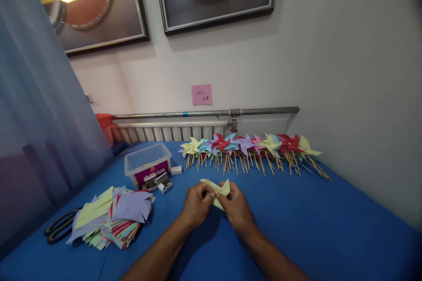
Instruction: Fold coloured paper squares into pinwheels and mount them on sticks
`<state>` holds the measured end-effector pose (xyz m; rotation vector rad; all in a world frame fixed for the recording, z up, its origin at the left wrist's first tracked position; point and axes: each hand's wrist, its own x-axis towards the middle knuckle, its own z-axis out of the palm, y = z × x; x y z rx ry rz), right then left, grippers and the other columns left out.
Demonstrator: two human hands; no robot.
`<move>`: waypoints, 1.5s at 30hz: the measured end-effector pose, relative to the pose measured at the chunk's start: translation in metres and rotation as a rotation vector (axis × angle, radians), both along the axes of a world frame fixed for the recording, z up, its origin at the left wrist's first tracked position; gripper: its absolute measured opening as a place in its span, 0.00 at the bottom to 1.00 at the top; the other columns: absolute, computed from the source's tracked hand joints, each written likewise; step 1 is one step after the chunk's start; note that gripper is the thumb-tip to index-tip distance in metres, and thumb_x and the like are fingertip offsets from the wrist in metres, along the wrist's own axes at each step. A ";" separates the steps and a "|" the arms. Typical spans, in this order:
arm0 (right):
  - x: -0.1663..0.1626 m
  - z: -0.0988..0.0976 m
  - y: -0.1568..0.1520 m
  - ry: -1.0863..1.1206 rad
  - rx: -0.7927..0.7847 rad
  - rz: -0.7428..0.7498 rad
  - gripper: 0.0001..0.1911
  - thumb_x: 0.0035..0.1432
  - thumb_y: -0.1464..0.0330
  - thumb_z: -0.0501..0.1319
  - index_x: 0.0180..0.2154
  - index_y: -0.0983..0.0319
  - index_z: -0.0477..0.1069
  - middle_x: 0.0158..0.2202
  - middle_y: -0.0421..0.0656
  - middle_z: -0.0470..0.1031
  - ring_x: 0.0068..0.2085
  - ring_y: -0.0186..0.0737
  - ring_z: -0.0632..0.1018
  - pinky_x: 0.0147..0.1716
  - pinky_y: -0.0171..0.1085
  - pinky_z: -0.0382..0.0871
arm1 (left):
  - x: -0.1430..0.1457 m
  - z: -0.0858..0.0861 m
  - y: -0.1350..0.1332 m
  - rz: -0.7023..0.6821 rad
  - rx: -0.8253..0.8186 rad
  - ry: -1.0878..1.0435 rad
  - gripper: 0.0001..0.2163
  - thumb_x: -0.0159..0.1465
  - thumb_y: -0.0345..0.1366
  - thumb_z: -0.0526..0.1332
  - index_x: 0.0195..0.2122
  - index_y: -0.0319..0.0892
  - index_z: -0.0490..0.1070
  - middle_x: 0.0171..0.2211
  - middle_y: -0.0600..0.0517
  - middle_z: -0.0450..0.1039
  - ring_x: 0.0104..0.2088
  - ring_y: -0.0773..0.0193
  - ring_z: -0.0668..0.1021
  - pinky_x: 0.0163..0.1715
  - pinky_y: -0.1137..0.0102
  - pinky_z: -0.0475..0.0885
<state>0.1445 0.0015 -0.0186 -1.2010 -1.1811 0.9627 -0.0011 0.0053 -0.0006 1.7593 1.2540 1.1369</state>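
Note:
Above the blue table, both of my hands grip one piece of pale yellow paper, partly folded into a pinwheel with pointed corners. My left hand pinches its left side between thumb and fingers. Closed on the right side is my right hand, its thumb pressed near the paper's middle. The two thumbs almost meet there. Whether a pin sits between them is too small to tell.
Finished pinwheels on sticks lie in a row at the back. Left are a clear plastic box, small open boxes, a stack of cut coloured paper and black-handled scissors. A radiator and pipe line the wall.

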 end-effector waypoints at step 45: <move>-0.001 0.009 -0.009 -0.114 0.024 -0.021 0.16 0.47 0.64 0.63 0.41 0.57 0.70 0.31 0.40 0.79 0.32 0.45 0.79 0.32 0.39 0.71 | 0.003 0.000 -0.004 0.033 0.102 -0.051 0.03 0.56 0.33 0.61 0.26 0.41 0.70 0.25 0.56 0.69 0.28 0.67 0.69 0.31 0.72 0.63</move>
